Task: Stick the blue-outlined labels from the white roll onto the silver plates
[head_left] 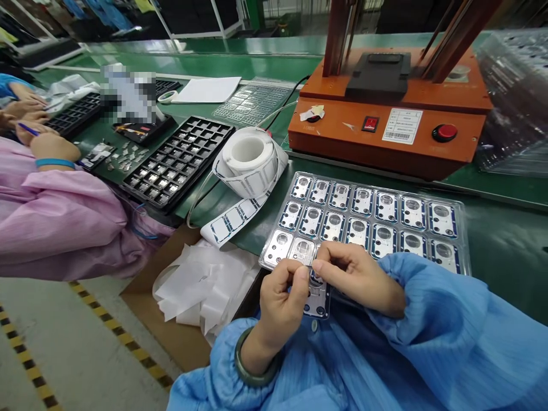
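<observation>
Head view: one plate (319,305) lies below the fingertips, in front of the blue coat (342,359), at the near side of a clear tray (463,228) of similar plates on the tabletop (509,228). Left hand (280,297) and right hand (355,277) almost meet over its upper end, thumb and forefinger of each drawn into a pinch; cannot tell what each grips. Plate looks thin, light and stiff; glossy face probably slick and easily scratched. Best hold: by opposite long edges, keeping off the round patch.
</observation>
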The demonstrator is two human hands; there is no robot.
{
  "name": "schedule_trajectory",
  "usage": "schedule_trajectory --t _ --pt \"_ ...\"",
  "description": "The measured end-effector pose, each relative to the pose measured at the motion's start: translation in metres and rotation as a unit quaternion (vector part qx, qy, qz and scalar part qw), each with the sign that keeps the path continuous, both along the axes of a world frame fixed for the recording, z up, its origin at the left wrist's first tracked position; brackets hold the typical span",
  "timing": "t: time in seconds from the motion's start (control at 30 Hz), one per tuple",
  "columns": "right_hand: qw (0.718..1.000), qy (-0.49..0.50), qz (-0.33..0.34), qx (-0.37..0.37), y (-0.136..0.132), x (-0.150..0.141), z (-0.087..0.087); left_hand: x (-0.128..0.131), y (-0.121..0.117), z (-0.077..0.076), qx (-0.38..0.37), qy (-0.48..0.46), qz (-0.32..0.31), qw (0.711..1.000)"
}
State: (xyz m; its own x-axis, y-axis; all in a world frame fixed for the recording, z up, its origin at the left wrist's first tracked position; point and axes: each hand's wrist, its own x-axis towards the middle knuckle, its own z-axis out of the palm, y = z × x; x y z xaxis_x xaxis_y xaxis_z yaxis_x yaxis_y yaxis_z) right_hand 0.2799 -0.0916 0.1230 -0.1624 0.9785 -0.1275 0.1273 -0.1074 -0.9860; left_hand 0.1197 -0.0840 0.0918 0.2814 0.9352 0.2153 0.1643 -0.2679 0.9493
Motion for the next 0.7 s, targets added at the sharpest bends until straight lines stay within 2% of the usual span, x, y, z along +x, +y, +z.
schedule_trajectory --t 0.1,0.2,0.3,0.4,0.57,0.7 --pt "1.000 0.019 0.010 -0.020 0.0015 0.0002 0.0011 -0.0011 -0.0013 -0.0012 0.003 0.004 0.005 1.000" --pt "0.997 0.048 0.036 -0.046 0.0029 -0.0006 0.0019 -0.0014 -0.0021 -0.0005 0.038 0.014 0.006 0.999" --pt "0.998 0.035 0.033 -0.033 0.0032 -0.0017 0.0015 0.0000 -0.0022 0.0013 0.054 0.027 -0.010 0.998" --pt "1.000 0.020 0.022 -0.012 0.0022 -0.0015 0.0018 0.0014 -0.0016 0.0020 0.040 0.015 -0.008 0.999" --pt "0.997 0.054 0.042 -0.024 0.0004 0.0019 0.0039 -0.0006 -0.0018 0.0002 -0.001 -0.019 0.021 1.000" --pt "0.999 0.026 0.021 -0.005 0.0005 0.0014 0.0017 -0.0030 -0.0039 -0.0009 -0.023 -0.027 0.031 0.999"
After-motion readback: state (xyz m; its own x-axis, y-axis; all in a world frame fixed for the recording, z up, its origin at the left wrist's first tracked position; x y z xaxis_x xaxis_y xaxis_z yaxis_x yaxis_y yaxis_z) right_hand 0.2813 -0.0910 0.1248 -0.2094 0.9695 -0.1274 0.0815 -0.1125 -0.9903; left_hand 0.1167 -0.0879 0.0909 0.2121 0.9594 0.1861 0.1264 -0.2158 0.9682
